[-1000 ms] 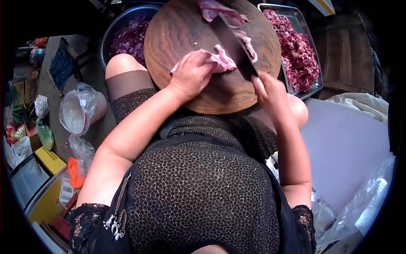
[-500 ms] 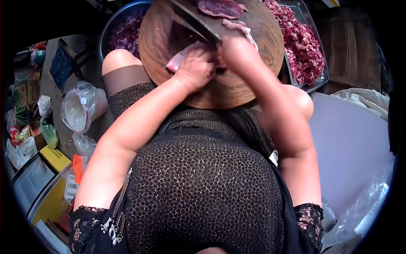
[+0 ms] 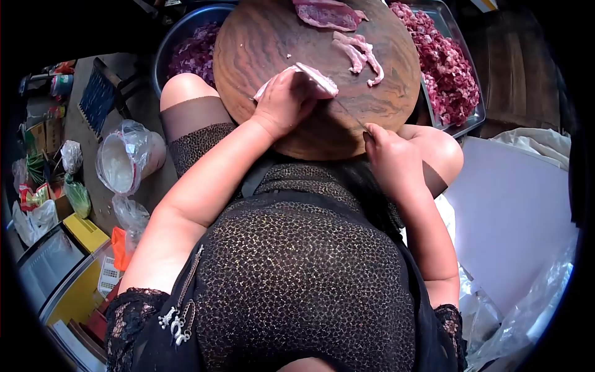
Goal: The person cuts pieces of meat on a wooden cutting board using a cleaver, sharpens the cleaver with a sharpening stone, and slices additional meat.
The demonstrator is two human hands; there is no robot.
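On a round wooden chopping block (image 3: 248, 46) across the lap, my left hand (image 3: 283, 105) grips a piece of meat (image 3: 317, 79) with a pale fatty edge and tilts it up. My right hand (image 3: 393, 155) is closed round the handle of a knife (image 3: 352, 115), near the block's front right edge. The blade shows as a thin line, edge-on, with its tip close to the meat's right end. Pale strips of trimmed fat (image 3: 359, 51) lie farther back on the block. Behind them rests a larger slab of red meat (image 3: 328, 13).
A metal tray (image 3: 476, 118) heaped with chopped meat (image 3: 449, 74) stands right of the block. At its left is a blue basin (image 3: 162, 53) of meat. A plastic-lined bucket (image 3: 118, 164) stands on the left floor; a pale panel (image 3: 511, 204) is at the right.
The knife has come down from above the block to its front right, with my right hand. My left hand has tilted the meat up. The fat strips now lie farther from the hands.
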